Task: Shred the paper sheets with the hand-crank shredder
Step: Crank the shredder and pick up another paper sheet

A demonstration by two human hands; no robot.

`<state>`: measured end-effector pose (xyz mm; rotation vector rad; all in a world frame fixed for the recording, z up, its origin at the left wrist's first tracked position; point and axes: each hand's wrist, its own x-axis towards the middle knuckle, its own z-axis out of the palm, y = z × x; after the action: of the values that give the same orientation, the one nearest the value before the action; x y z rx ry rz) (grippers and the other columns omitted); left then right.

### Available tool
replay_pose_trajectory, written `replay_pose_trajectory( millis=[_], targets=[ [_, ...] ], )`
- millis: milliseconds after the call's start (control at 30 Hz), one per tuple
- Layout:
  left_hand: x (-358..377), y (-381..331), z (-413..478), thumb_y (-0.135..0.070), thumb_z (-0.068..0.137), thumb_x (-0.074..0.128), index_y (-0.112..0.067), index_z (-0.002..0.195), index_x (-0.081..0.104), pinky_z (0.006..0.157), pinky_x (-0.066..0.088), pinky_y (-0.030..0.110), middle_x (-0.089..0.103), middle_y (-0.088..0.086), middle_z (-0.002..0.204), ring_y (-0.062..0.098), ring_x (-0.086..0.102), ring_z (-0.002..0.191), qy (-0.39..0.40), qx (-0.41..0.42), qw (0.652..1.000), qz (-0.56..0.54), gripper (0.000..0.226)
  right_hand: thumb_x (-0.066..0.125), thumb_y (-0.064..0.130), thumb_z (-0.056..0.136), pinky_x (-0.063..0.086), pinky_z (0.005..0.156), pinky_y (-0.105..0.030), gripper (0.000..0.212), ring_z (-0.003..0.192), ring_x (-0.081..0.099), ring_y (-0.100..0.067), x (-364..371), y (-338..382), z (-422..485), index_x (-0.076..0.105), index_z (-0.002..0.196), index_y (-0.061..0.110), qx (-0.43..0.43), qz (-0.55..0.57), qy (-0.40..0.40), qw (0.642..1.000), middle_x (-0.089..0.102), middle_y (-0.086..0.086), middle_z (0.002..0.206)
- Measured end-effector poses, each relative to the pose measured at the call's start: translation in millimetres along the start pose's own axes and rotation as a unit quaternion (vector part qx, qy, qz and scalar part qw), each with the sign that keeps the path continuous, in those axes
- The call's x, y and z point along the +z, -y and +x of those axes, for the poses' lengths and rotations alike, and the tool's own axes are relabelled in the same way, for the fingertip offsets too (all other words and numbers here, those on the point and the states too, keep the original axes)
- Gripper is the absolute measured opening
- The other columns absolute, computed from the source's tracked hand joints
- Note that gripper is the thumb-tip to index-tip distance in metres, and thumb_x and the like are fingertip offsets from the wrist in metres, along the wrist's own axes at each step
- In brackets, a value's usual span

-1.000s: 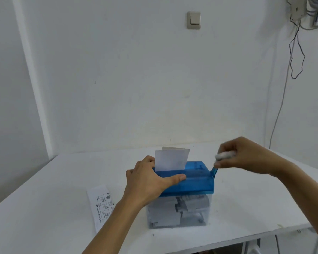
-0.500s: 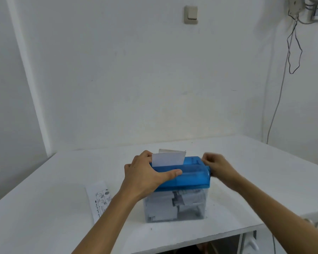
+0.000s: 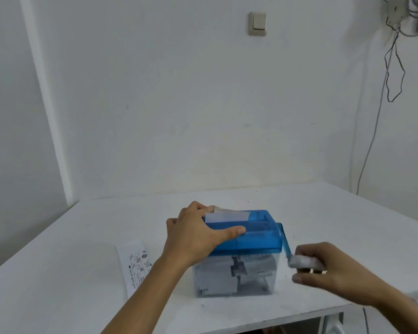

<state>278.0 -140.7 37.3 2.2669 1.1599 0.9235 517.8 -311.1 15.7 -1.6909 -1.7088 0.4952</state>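
Head view. The hand-crank shredder (image 3: 249,237) stands at lower centre of the frame, near the front edge of a white table (image 3: 335,208). Its blue lid sits on a clear bin (image 3: 258,285) that already holds grey-white cut pieces.

The left hand (image 3: 191,235) clasps the left end of the lid, with the fingers curled over the far edge and the thumb laid along the top. This is probably to pin the light casing down against the turning force. A paper sheet (image 3: 225,216) stands in the slot just beside those fingers, with only a short strip showing above the lid.

At lower right, the right hand (image 3: 323,268) closes its fingers round the white crank handle (image 3: 302,261). The blue crank arm (image 3: 285,243) slopes down toward the camera from the lid's right side.

A printed sheet (image 3: 135,266) lies flat at lower left, well apart from the bin and presumably waiting its turn.

Limits:
- The cutters and the lower part of the fed sheet are hidden inside the lid.
- The right hand and the handle are blurred.
- The print on the waiting sheet is illegible.
- A light switch (image 3: 257,23) is at upper centre.
- Wall cables (image 3: 393,68) at upper right run out of frame.
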Motion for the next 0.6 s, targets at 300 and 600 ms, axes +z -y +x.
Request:
replay_pose_trajectory(
  millis=[300,600],
  targets=[
    [-4,1,0,-0.101,0.041,0.056,-0.045,0.122,0.059,0.094,0.037,0.027,0.05,-0.027,0.106,0.008,0.046,0.108,0.032,0.02,0.999,-0.002,0.099,0.064,0.026,0.089,0.053,0.068,-0.035,0.029,0.062,0.061,-0.025,-48,34,41,0.07,0.062,0.016,-0.108,0.058,-0.061,0.991,0.065,-0.013,0.064],
    [-2,-1,-2,-0.091,0.054,0.065,-0.042,0.125,0.059,0.094,0.035,0.027,0.05,-0.026,0.109,0.005,0.043,0.109,0.013,0.026,1.0,-0.013,0.086,0.064,0.028,0.093,0.057,0.065,-0.036,0.024,0.072,0.062,-0.017,-21,9,101,0.057,0.095,0.005,-0.067,0.178,-0.197,0.962,0.068,-0.001,0.08]
  ],
)
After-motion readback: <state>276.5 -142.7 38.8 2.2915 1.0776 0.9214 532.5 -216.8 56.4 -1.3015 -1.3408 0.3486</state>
